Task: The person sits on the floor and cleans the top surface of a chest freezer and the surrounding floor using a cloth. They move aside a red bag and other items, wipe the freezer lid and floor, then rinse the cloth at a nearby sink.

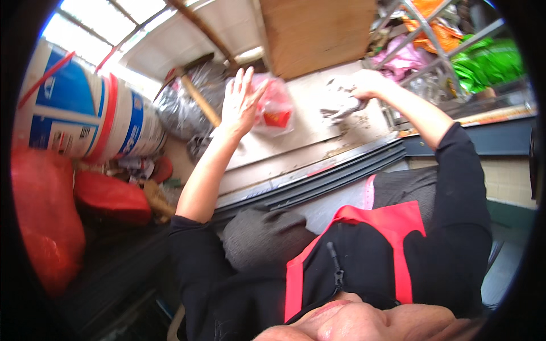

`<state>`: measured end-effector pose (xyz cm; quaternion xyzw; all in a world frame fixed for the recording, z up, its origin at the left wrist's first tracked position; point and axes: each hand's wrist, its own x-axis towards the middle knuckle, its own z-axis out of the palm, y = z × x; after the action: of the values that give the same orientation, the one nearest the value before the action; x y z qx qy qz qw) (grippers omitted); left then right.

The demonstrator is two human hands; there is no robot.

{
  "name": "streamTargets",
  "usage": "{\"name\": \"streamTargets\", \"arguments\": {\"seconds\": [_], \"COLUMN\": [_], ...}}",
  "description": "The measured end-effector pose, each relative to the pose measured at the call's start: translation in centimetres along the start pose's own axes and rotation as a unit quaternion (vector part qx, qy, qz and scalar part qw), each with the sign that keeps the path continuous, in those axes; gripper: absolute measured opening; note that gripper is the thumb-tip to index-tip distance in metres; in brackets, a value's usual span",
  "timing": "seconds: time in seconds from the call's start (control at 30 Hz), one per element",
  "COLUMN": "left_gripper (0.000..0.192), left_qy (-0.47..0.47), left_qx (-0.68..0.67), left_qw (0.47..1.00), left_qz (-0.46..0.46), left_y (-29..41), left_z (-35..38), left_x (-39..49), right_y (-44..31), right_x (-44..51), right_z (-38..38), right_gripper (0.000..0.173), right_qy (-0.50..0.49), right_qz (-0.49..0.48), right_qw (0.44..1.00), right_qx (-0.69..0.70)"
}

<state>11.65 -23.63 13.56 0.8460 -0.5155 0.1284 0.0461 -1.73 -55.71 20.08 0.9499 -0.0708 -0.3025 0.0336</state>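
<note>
My left hand (241,104) is raised with its fingers spread and holds nothing. It is in front of a pink translucent plastic bag (275,113), which has a red packet in it; whether they touch I cannot tell. Next to my left wrist lies the wooden handle (199,99) of a tool, its head partly hidden. My right hand (367,85) grips a crumpled white and grey cloth (339,100), blurred, over a pale board (309,138) bearing dirt specks.
Blue-and-white plastic buckets (108,115) lie on the left, above red bags (111,198). A grey plastic bag (192,111) sits behind the handle. Dark sliding-door tracks (315,170) cross before my knees. A brown wooden panel (318,36) stands behind; a metal grille (426,30) is at right.
</note>
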Motion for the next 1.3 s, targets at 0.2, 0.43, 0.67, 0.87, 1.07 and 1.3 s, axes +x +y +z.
{"name": "streamTargets", "arguments": {"seconds": [0.2,0.43,0.67,0.87,1.07,1.3], "left_gripper": [0.021,0.029,0.024,0.019,0.020,0.022], "left_qy": [-0.154,0.004,-0.049,-0.064,-0.086,-0.178], "left_qx": [-0.037,-0.253,-0.204,-0.312,-0.075,-0.206], "left_qw": [0.987,0.945,0.939,0.928,0.987,0.933], "left_qz": [0.034,-0.208,-0.271,-0.193,-0.113,-0.235], "left_y": [0.0,-0.5,3.2,6.8,6.1,7.6], "left_z": [1.9,-2.6,-5.1,-8.8,-13.9,-12.4], "left_x": [3.8,6.1,6.7,4.9,1.7,-2.0], "right_y": [0.9,7.2,14.4,19.6,24.9,25.9], "right_x": [-1.8,-0.6,6.6,14.5,19.5,22.1], "right_z": [4.1,10.5,7.5,5.9,5.7,5.4], "right_gripper": [0.042,0.032,0.025,0.046,0.062,0.062], "right_qy": [0.042,-0.037,0.159,0.337,0.401,0.371], "right_qz": [-0.088,-0.030,0.135,0.377,0.401,0.449], "right_qw": [0.993,0.999,0.967,0.739,0.642,0.576], "right_qx": [0.065,0.006,0.146,0.445,0.516,0.574]}}
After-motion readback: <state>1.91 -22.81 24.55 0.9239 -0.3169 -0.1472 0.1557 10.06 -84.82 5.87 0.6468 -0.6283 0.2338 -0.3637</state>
